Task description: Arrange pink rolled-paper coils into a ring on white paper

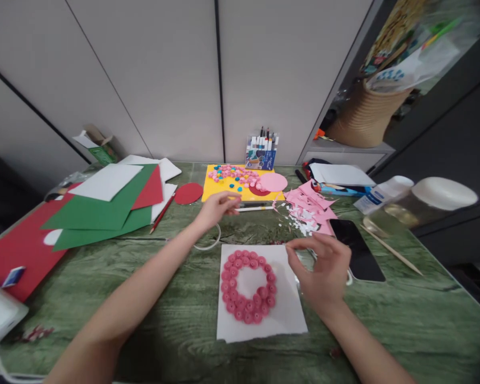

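Note:
A white sheet (290, 306) lies on the green table, bearing a ring of pink rolled-paper rosettes (233, 294). At the sheet's upper right corner, my right hand (322, 266) has its thumb and forefinger pinched together, and what is between them is too small to make out. My left hand (218, 208) is stretched beyond the sheet, near the front edge of a yellow sheet (208, 186) that holds small pink, blue and yellow pieces (236, 173). Its fingers are bent close together, and anything in them is too small to tell. A white pen (256, 209) lies beside its fingertips.
Red and green papers (92, 213) cover the left side, with a red pencil (162, 214) beside them. Pink paper scraps (310, 205), a phone (358, 250), a wooden stick (392, 249), a bottle (384, 193) and a lidded jar (424, 202) occupy the right. Markers (261, 152) stand at the back.

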The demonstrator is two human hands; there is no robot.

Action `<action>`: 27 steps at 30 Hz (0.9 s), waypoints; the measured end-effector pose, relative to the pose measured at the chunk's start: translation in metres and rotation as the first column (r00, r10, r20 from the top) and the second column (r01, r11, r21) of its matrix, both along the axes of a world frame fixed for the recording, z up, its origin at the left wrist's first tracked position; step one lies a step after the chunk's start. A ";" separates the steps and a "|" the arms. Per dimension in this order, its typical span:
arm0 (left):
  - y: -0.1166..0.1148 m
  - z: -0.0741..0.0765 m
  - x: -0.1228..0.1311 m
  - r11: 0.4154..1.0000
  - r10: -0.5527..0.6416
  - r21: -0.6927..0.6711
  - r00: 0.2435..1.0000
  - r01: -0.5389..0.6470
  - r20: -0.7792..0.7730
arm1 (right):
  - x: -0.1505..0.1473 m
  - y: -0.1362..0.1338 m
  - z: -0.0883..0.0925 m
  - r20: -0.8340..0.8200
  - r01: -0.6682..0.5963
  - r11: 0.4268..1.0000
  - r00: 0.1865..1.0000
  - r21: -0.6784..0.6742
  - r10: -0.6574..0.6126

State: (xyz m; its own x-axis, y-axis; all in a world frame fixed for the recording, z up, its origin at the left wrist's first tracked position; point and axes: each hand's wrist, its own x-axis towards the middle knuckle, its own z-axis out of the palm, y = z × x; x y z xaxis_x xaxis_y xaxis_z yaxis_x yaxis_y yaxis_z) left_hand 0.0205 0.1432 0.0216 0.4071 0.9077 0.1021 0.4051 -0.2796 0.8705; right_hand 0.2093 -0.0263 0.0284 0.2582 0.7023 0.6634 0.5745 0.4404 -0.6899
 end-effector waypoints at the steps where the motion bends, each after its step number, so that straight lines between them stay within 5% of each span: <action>1: -0.022 0.001 -0.005 0.998 -0.044 -0.045 0.998 0.046 0.043 | -0.003 -0.001 0.000 -0.075 -0.023 0.999 0.997 -0.029 0.021; 4: -0.082 0.004 -0.015 0.935 -0.147 -0.274 0.949 0.225 0.279 | -0.013 -0.003 -0.001 -0.204 -0.104 0.986 0.976 -0.133 0.075; 8: -0.125 -0.002 -0.017 0.881 -0.085 -0.396 0.912 0.257 0.402 | -0.024 -0.007 -0.003 -0.240 -0.240 0.933 0.955 -0.269 0.177; 15: -0.133 -0.013 -0.008 0.885 0.044 -0.431 0.892 0.174 0.450 | -0.034 -0.009 -0.003 -0.216 -0.340 0.847 0.938 -0.408 0.272; 27: -0.137 -0.017 -0.009 0.875 0.099 -0.469 0.901 0.124 0.423 | -0.036 -0.008 -0.008 -0.137 -0.279 0.820 0.960 -0.499 0.243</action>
